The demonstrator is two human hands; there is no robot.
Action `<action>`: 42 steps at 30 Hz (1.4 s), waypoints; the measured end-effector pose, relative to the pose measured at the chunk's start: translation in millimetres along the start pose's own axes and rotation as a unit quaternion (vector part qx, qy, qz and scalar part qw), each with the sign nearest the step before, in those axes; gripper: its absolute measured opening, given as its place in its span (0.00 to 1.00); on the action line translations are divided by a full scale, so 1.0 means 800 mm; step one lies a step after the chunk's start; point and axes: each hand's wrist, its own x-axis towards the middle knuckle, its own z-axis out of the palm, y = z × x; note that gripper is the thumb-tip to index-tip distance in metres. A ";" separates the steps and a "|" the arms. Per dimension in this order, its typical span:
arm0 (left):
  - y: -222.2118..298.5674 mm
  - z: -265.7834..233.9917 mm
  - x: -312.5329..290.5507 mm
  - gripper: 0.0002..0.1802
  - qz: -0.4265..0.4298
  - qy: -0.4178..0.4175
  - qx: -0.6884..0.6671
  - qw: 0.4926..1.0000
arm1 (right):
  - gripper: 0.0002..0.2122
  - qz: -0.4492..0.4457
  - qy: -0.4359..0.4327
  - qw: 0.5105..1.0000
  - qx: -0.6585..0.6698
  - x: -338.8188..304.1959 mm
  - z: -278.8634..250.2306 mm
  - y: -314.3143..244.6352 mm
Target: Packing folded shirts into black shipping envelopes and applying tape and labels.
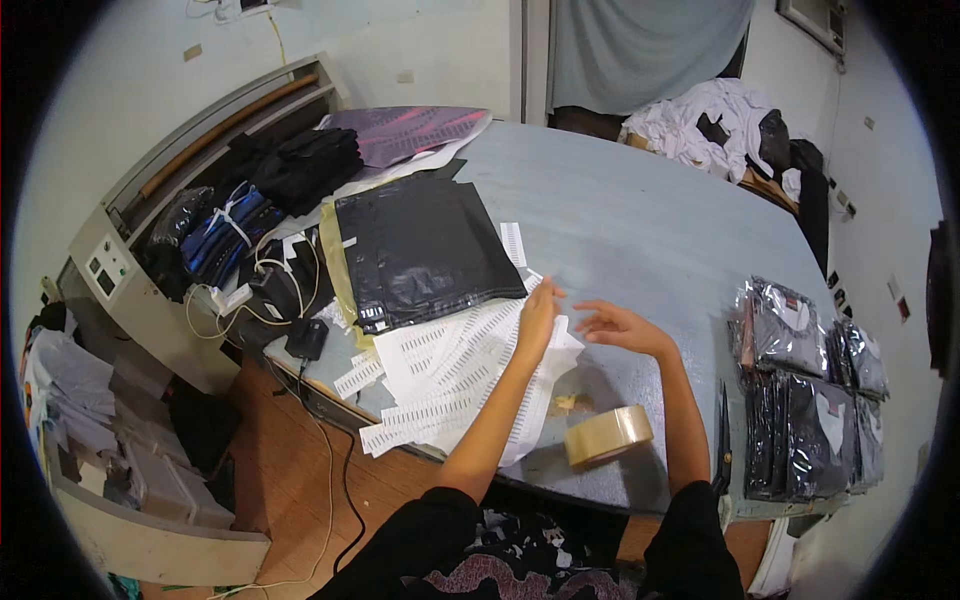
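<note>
My left hand [540, 318] is over the printed paper sheets [440, 375], beside the near right corner of a stack of black plastic mailing bags [430, 245]. Its fingers stretch forward, and nothing shows in them. Just to its right, my right hand [625, 328] hovers above the table with fingers apart and holds nothing. Below the right hand, a wide roll of tan packing tape [608, 437] stands on its edge. Small yellowish scraps [568, 404] lie beside the roll.
Stacked clear-bagged dark garments [815, 430] fill the table's right side, with black scissors [722, 440] beside them. At left are a power strip [232, 298], cables, a black adapter [307, 340] and dark folded clothes [300, 170]. White cloth [700, 125] is heaped beyond the grey-blue table [590, 200].
</note>
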 end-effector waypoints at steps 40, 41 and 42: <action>-0.074 -0.109 0.075 0.13 0.275 0.071 0.526 0.801 | 0.06 0.069 0.384 0.906 0.166 -0.058 -0.010 0.140; -0.072 -0.104 0.073 0.13 0.273 0.070 0.526 0.803 | 0.06 0.072 0.384 0.906 0.165 -0.059 -0.010 0.141; -0.069 -0.100 0.072 0.13 0.265 0.079 0.532 0.800 | 0.06 0.075 0.384 0.906 0.159 -0.057 -0.010 0.140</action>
